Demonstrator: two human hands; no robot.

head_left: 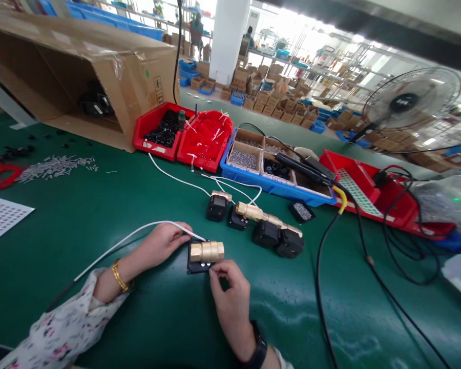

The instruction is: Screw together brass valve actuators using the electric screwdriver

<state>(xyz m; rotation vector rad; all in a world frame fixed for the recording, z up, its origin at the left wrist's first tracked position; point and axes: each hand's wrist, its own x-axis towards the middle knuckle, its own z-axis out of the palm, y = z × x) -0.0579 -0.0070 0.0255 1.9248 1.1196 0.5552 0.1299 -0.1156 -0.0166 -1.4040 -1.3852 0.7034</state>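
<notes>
Shiny brass valve fitting [207,251], smooth, sitting on matt black plastic housing [198,264]. White cable [134,234] looks like smooth plastic sheath. Green table mat [100,205] slightly glossy, rubbery. Big brown cardboard box [80,66] matt, taped. Red plastic bins [153,146] glossy-ish.

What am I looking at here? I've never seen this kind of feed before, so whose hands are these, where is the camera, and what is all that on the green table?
There is one picture, from a camera worn on a person's head, looking forward and down at their own bare hands. No machine is involved.

The left hand rests on a white cable where it meets a small black base with a brass fitting on top. The right hand pinches at the front edge of that base.

The surface is a green table. Just beyond the hands lie several similar brass-and-black units. Further back stand red bins and a blue tray of small parts, a large cardboard box on its side, and a fan at right.
</notes>
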